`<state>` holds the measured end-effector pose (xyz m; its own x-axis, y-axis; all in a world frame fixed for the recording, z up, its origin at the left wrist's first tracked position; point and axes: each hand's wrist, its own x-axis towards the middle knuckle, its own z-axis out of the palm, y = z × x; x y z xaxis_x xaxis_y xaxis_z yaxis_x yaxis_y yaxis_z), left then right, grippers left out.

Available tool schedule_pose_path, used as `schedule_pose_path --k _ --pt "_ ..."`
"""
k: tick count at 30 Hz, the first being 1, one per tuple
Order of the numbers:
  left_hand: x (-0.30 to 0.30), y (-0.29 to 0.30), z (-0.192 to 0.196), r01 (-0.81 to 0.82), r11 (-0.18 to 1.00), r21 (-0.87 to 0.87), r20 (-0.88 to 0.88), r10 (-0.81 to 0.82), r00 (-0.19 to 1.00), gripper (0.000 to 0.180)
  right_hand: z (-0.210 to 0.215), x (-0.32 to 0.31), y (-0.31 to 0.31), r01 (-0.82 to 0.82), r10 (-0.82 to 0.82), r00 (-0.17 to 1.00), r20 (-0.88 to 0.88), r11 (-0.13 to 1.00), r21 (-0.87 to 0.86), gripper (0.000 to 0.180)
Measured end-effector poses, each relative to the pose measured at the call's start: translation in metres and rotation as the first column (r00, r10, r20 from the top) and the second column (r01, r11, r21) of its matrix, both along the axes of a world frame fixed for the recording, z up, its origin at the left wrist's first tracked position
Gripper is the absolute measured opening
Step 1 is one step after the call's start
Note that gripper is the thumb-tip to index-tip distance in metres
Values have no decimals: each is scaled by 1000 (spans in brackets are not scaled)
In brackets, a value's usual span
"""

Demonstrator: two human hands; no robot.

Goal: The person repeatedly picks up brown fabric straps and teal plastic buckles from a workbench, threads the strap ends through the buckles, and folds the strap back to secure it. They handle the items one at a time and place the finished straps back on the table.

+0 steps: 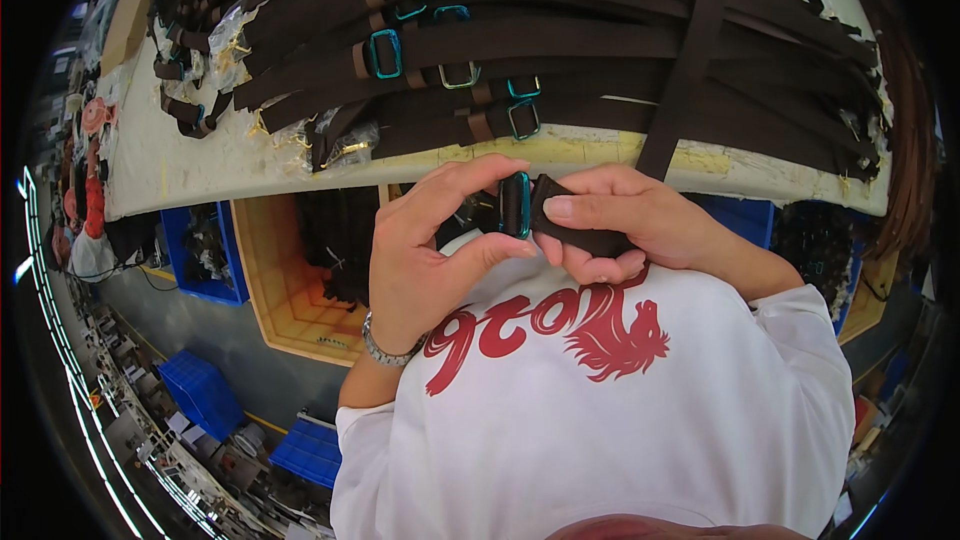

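A rectangular metal buckle (524, 205) with a shiny blue-green covering stands on edge in front of my chest, with a dark band passing through it. My left hand (425, 240) grips it between thumb and forefinger, one at its top end and one at its bottom end. Just to its right, my right hand (625, 212) is closed on a dark brown strap (590, 235), its thumb pressing the strap's folded end close beside the buckle. Whether strap and buckle join there I cannot tell.
Long dark brown straps (560, 0) with metal buckles lie across the pale table (440, 165), one strap hanging over its near edge. Below are a wooden crate (265, 280), a blue bin (240, 260) and more blue crates (200, 390) on the floor.
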<state>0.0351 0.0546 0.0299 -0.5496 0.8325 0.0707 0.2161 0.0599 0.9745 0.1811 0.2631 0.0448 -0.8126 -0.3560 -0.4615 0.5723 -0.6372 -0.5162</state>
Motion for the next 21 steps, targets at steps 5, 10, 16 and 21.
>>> schedule_pose_path --k 5,10,16,21 --pt "-1 -3 2 60 998 -28 6 -59 998 57 -2 -2 -2 -47 57 997 -53 985 166 37" --pt "-7 -5 14 196 974 -109 -195 -214 957 55 -5 -3 -4 -180 179 983 26 959 219 37" --pt "3 -12 0 145 988 -45 -72 -148 986 58 -4 -5 -5 -204 211 977 -33 966 156 39" --pt "0 -14 10 156 979 -133 -110 -171 979 62 -9 -8 -4 -209 220 975 -43 962 177 33"
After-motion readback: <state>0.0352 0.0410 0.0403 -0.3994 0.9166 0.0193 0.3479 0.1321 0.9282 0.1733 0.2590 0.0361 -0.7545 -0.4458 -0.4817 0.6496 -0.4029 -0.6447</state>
